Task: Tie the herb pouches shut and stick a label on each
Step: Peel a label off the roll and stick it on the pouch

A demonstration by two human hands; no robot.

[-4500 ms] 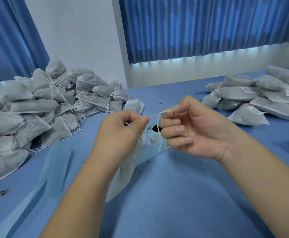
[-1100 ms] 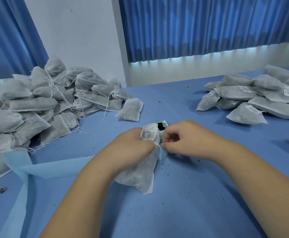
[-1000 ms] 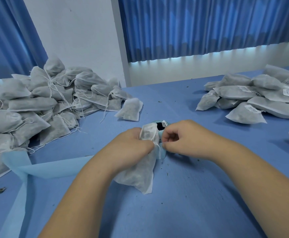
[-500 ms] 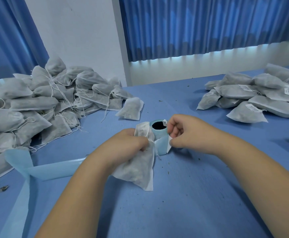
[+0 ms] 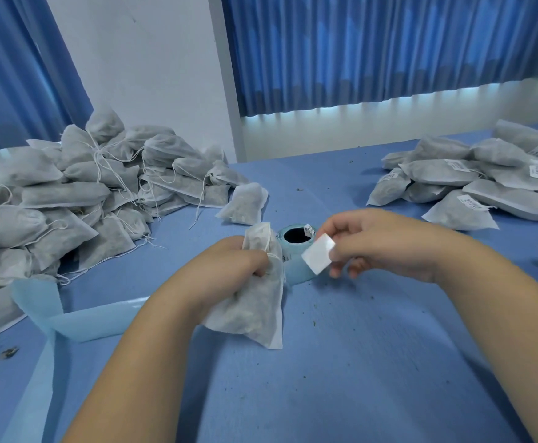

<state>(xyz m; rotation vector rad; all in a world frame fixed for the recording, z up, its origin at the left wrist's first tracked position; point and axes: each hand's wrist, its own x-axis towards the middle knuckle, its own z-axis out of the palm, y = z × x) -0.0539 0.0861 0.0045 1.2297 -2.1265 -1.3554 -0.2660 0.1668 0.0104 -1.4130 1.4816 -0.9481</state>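
My left hand (image 5: pixel 229 270) grips a white herb pouch (image 5: pixel 254 308) just below its tied neck; the pouch hangs down onto the blue table. My right hand (image 5: pixel 379 244) pinches a small white label (image 5: pixel 318 254) by one edge, its blank back turned toward me, a little to the right of the pouch. Right behind both stands the blue label roll (image 5: pixel 294 238), with its backing strip (image 5: pixel 91 321) trailing off to the left.
A large heap of unlabelled pouches (image 5: pixel 69 193) with loose strings fills the left side. One single pouch (image 5: pixel 245 203) lies behind the roll. A stack of labelled pouches (image 5: pixel 472 183) sits at the right. Herb crumbs dot the blue table (image 5: pixel 341 362).
Earlier both hands pulled the pouch's string tight. Since then my right hand went to the roll, peeled a label off and lifted it clear; my left hand kept hold of the pouch.
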